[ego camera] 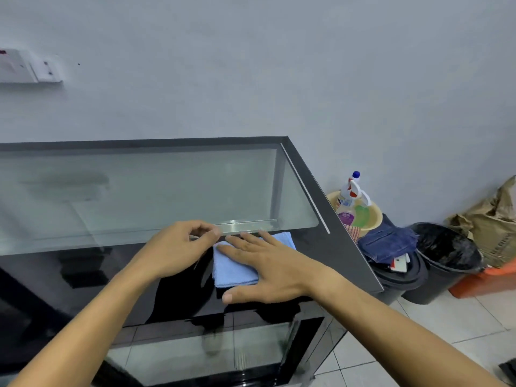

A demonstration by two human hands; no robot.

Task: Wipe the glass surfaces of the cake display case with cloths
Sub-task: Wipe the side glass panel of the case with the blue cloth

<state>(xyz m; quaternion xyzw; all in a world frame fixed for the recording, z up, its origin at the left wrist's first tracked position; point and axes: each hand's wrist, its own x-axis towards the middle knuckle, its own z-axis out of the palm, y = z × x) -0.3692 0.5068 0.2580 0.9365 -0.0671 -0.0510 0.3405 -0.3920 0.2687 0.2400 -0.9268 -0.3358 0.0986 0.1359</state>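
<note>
Head view, looking down over the display case [346, 219], and both arms are in over the top of it. The right hand [268, 270] lies flat on the folded blue cloth [233, 268], fingers straight and spread, thumb out to the near side. That is a press, not a clutch: a flat palm keeps the folded pad squared against the glossy dark band of the top, which looks like the sensible way to push it along without it bunching.

Just left of that press, the left hand [181, 247] is curled, thumb and forefinger drawn together right at the cloth's far-left corner. Whether it has hold of that corner or merely hovers there, I cannot tell; the fingertips hide the contact. My read is that it is neatening the fold so the pad stays tidy under the other palm.

Beyond the fingertips sits the clear glass panel [156, 188] of the top, and well out to the left of the hands it carries a dull smear, so there is wiping left to do. Below the wrists, the front pane [195, 356] runs down toward the tiled floor.

Off to the right of the pressing hand, past the case's edge and down near the floor, a spray bottle [352, 196] stands in a yellow basin [371, 216], beside dark buckets [446, 255] and some denim fabric [388, 241]. Handy placing, I would say: cleaner close by, yet off the glass.
</note>
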